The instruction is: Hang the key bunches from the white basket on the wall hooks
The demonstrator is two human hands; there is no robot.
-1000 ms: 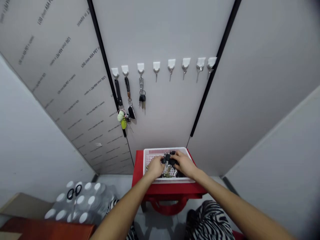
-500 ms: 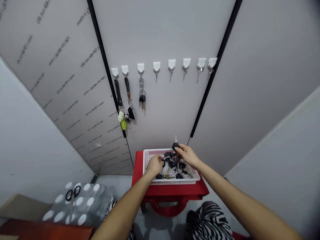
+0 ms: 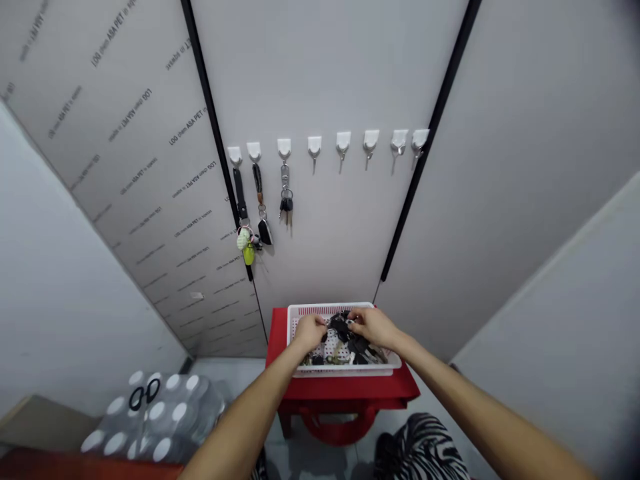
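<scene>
A white plastic basket (image 3: 345, 371) holds a pile of keys (image 3: 361, 345), many with black heads, along with a few brassy pieces near its front edge. My left hand (image 3: 310, 332) reaches in at the left side, its fingers closed on a black-headed key (image 3: 325, 336). Across from it, my right hand (image 3: 374, 327) is over the right half of the pile, thumb and fingers pinched on dark keys (image 3: 341, 325). Just which keys lie between the right fingertips is too small to make out.
The basket stands on a red stool (image 3: 345, 387). A row of white hooks (image 3: 343, 141) is fixed to the wall; the leftmost three carry key sets (image 3: 285, 200). At lower left, scissors (image 3: 144, 395) lie on wrapped bottles (image 3: 173, 413).
My right hand has come down from above the basket's back edge, bringing the black-headed key it held upright into the pile. My left hand has stayed nearly in place.
</scene>
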